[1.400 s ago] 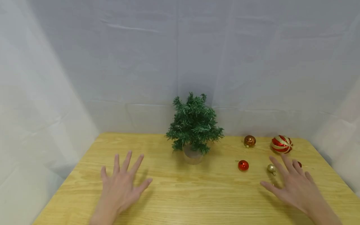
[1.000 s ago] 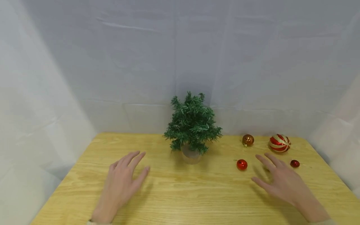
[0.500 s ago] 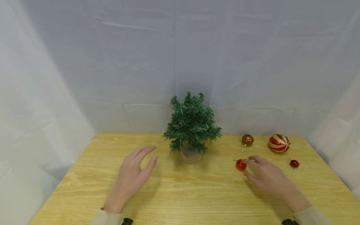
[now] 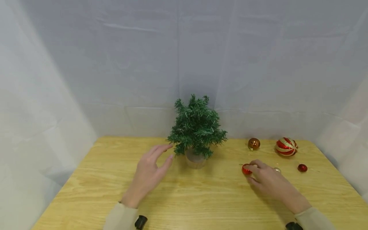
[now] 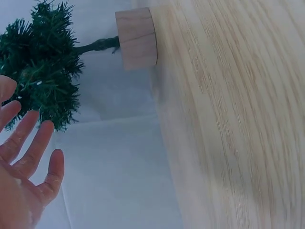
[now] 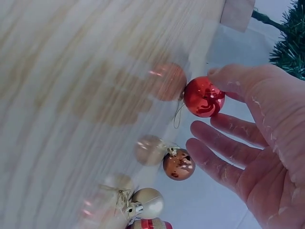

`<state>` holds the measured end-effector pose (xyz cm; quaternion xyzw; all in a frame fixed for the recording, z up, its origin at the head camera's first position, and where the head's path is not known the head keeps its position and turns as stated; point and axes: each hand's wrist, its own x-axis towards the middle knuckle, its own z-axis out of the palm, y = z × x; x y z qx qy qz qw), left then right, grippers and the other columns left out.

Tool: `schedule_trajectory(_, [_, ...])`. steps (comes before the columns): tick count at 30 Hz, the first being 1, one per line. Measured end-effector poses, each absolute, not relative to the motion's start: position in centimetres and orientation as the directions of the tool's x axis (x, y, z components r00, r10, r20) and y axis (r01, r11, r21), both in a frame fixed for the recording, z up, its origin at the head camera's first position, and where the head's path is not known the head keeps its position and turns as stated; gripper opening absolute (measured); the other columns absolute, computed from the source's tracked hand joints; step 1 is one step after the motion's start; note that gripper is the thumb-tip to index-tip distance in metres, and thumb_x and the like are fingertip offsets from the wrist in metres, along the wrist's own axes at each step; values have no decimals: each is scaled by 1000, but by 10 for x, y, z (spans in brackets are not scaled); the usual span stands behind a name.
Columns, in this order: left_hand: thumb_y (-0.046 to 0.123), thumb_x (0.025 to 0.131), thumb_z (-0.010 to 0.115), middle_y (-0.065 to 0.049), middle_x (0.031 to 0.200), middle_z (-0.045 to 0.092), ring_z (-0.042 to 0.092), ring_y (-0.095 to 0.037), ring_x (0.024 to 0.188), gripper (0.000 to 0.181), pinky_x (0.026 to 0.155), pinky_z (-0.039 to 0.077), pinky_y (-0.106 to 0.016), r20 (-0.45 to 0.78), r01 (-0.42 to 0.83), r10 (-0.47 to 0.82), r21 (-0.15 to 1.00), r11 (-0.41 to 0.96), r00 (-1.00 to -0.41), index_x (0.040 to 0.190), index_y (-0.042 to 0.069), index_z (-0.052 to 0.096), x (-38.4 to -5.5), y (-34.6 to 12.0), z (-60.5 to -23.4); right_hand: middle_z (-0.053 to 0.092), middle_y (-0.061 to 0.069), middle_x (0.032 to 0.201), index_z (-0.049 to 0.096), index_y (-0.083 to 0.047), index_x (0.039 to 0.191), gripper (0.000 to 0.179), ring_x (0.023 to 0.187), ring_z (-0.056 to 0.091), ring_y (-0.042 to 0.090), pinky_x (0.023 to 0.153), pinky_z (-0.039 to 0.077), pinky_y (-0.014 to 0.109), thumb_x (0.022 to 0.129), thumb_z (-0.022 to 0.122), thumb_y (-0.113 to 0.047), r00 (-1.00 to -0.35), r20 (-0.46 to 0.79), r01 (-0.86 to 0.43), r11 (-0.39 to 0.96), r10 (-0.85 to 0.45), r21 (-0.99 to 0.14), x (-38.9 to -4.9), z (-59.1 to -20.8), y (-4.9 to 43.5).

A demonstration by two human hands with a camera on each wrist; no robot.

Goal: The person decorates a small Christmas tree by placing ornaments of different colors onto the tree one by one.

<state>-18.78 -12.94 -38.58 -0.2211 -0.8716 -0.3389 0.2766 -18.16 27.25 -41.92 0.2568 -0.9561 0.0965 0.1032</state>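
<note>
A small artificial Christmas tree [image 4: 196, 126] stands upright on its round wooden base [image 5: 137, 39]. My left hand [image 4: 150, 169] is held beside the tree's left side, its fingers spread and relaxed, the fingertips right at the lower branches. On the right, my right hand [image 4: 268, 182] pinches a shiny red Christmas ball [image 6: 204, 97] between thumb and fingers. The ball is low at the wooden tabletop, its reflection right next to it, and a thin hanging loop [image 6: 177, 117] trails from it. In the head view the fingers partly cover this red ball.
Further ornaments lie at the right: a copper ball [image 4: 254, 144], a large red-and-gold striped ball [image 4: 286, 147], a dark red ball [image 4: 302, 168] and a pale gold ball [image 6: 147, 203] partly behind my right hand. White cloth [image 4: 138, 64] hangs behind the table [image 4: 184, 204].
My right hand has moved left from above the gold ball to the red ball and closed its fingers on it. My left hand has moved right and forward, up to the tree.
</note>
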Motion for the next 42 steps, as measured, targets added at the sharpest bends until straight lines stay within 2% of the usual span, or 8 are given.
schedule_trajectory(6, [20, 93, 75, -8, 125, 72, 70, -23, 110, 37, 93, 58, -45, 655, 602, 210, 458, 654, -726, 129, 11, 69, -194, -123, -389, 66, 9, 112, 72, -10, 112, 24, 65, 55, -3, 55, 48, 18, 89, 77, -11, -847, 243, -517, 838, -473, -173, -183, -417, 271])
schedule_trajectory(10, [20, 93, 75, -9, 124, 72, 71, -23, 108, 36, 93, 58, -44, 663, 622, 226, 451, 639, -713, 127, 9, 70, -196, -119, -390, 64, 7, 109, 68, -14, 97, 14, 60, 45, -6, 51, 41, 16, 88, 78, -10, -844, 243, -523, 834, -478, -175, -183, -416, 271])
schedule_trajectory(15, [22, 91, 77, -10, 122, 73, 71, -24, 110, 36, 96, 58, -42, 677, 660, 269, 422, 622, -686, 124, 9, 72, -197, -114, -391, 58, 0, 98, 55, -17, 84, 26, 59, 36, -3, 50, 34, 17, 87, 79, -8, -838, 258, -527, 835, -480, -159, -185, -416, 269])
schedule_trajectory(19, [17, 88, 79, -9, 115, 75, 72, -23, 105, 32, 93, 59, -38, 703, 686, 287, 381, 620, -651, 118, 6, 73, -200, -110, -394, 60, 1, 97, 65, -12, 95, 20, 61, 45, -3, 51, 40, 16, 85, 80, -7, -838, 265, -526, 835, -476, -161, -186, -417, 268])
schedule_trajectory(23, [13, 87, 79, -10, 110, 75, 73, -22, 100, 27, 90, 60, -34, 737, 717, 301, 341, 608, -606, 112, 5, 74, -202, -107, -397, 63, 6, 103, 72, -8, 110, 28, 65, 55, -1, 53, 45, 15, 83, 81, -6, -853, 236, -506, 846, -465, -165, -187, -417, 267])
schedule_trajectory(34, [8, 85, 80, -6, 102, 74, 72, -18, 93, 22, 85, 60, -32, 757, 775, 345, 321, 544, -555, 106, 5, 75, -209, -107, -399, 63, 3, 102, 69, -11, 105, 29, 69, 56, 1, 57, 49, 18, 79, 79, -2, -879, 267, -449, 874, -394, -188, -177, -419, 260])
schedule_trajectory(37, [6, 85, 80, -6, 102, 74, 72, -17, 93, 21, 85, 60, -28, 754, 794, 357, 342, 503, -551, 105, 4, 75, -210, -108, -400, 64, 2, 104, 69, -11, 106, 30, 73, 58, 1, 59, 50, 19, 79, 78, -2, -886, 290, -435, 865, -362, -252, -170, -417, 256])
schedule_trajectory(42, [3, 85, 79, -7, 104, 74, 72, -18, 96, 21, 86, 60, -26, 748, 803, 361, 375, 463, -557, 106, 4, 74, -209, -109, -400, 65, 1, 108, 67, -13, 111, 32, 86, 67, 11, 65, 57, 22, 83, 78, -1, -906, 310, -406, 801, -289, -440, -161, -404, 252])
